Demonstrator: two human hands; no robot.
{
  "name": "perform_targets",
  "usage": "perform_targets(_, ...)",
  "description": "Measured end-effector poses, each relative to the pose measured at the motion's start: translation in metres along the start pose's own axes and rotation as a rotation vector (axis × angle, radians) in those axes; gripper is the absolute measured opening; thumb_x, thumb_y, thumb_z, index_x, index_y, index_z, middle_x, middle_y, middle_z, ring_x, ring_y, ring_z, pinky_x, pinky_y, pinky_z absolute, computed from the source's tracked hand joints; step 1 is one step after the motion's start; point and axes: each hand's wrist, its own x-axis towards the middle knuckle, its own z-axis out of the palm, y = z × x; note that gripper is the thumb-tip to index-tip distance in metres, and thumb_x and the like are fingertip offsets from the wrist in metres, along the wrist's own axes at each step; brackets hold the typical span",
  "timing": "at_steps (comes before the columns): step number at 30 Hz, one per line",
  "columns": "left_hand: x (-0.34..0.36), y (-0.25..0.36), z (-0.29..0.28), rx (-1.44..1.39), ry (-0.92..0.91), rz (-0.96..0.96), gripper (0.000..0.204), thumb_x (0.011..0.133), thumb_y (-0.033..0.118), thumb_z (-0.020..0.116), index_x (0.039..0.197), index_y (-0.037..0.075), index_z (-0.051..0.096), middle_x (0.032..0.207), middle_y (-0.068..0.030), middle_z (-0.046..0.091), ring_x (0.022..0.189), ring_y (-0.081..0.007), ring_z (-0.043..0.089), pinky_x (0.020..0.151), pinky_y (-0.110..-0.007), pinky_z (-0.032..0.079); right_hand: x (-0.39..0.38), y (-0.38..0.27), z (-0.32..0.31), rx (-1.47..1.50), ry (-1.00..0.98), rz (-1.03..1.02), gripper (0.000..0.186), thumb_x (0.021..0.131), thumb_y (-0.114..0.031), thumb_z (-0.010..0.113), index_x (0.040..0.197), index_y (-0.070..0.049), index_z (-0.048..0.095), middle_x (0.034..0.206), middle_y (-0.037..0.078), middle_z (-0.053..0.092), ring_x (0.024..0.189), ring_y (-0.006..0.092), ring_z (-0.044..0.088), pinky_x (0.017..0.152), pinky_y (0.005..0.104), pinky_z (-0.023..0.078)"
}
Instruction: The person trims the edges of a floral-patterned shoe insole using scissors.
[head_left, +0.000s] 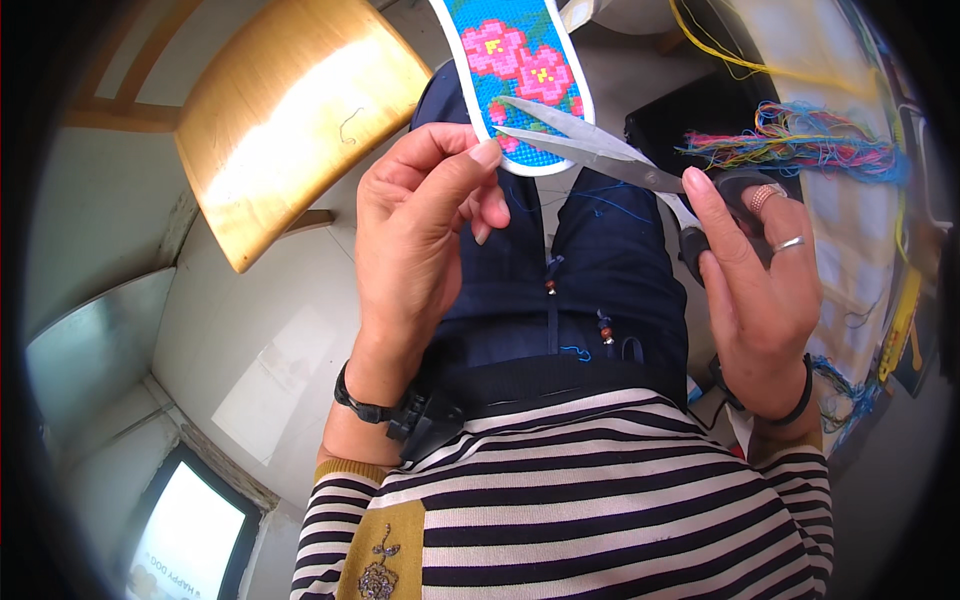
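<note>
My left hand (pixel 425 205) pinches the lower left edge of an embroidered insole (pixel 512 62), blue with pink flowers and a white border. Its upper end runs out of the picture. In my right hand (pixel 755 270) is a pair of scissors (pixel 620 160) with dark handles, the fingers through and around them. The blades are parted and reach left across the insole's rounded end, tips close to my left fingertips. Whether the blades touch the fabric I cannot tell. A thin blue thread (pixel 610 205) trails below the insole over my dark trousers.
A wooden chair (pixel 300 110) stands at upper left. On a pale cloth-covered surface (pixel 850 270) at right lies a bundle of multicoloured threads (pixel 800 142), with yellow strands (pixel 770 70) above it and more blue thread (pixel 850 395) lower down. A lit screen (pixel 190 530) shows at lower left.
</note>
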Motion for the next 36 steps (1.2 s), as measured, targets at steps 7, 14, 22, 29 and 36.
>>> perform_targets(7,-0.004,-0.004,0.004,0.189,0.055,0.12,0.011,0.086,0.01,0.064,0.087,-0.001,0.062,0.07,-0.0027,0.061,0.054,-0.0072,0.055,0.047,-0.018,0.036,0.002,-0.005,0.0,-0.014,-0.045,0.031,0.049,0.062,0.007,0.069,0.109,-0.005,0.067,0.091,0.017,0.053,0.075,0.0286,0.055,0.061,0.0329,0.048)
perform_targets(14,0.0,0.005,-0.005,-0.035,-0.014,0.004,0.009,0.086,0.01,0.063,0.087,0.001,0.063,0.066,-0.0021,0.059,0.052,-0.0079,0.054,0.044,-0.017,0.033,-0.003,-0.003,0.02,0.22,-0.024,0.141,0.06,0.058,0.013,0.068,0.114,-0.009,0.065,0.091,0.014,0.054,0.073,0.0257,0.056,0.062,0.0319,0.048)
perform_targets(22,-0.005,0.005,0.0,0.003,0.015,-0.015,0.014,0.087,0.012,0.061,0.093,0.0,0.061,0.067,-0.0029,0.056,0.052,-0.0081,0.049,0.046,-0.016,0.033,-0.008,0.001,0.025,0.482,-0.014,0.286,0.062,0.057,0.013,0.069,0.114,-0.01,0.065,0.093,0.014,0.054,0.078,0.0245,0.056,0.064,0.0297,0.048)
perform_targets(29,-0.006,0.006,0.002,0.042,0.009,0.024,0.012,0.087,0.012,0.061,0.092,0.001,0.062,0.067,-0.003,0.057,0.052,-0.0084,0.051,0.045,-0.017,0.033,-0.008,0.004,0.012,0.2,0.012,0.108,0.064,0.055,0.014,0.068,0.113,-0.011,0.066,0.095,0.015,0.055,0.079,0.0271,0.057,0.059,0.0314,0.049)
perform_targets(36,-0.006,0.005,0.002,0.087,0.011,0.05,0.009,0.086,0.01,0.061,0.09,0.001,0.063,0.065,-0.0028,0.057,0.052,-0.0087,0.051,0.046,-0.018,0.035,-0.006,0.004,0.008,0.143,0.02,0.06,0.063,0.056,0.014,0.068,0.113,-0.01,0.066,0.095,0.015,0.054,0.078,0.0268,0.057,0.058,0.0305,0.049)
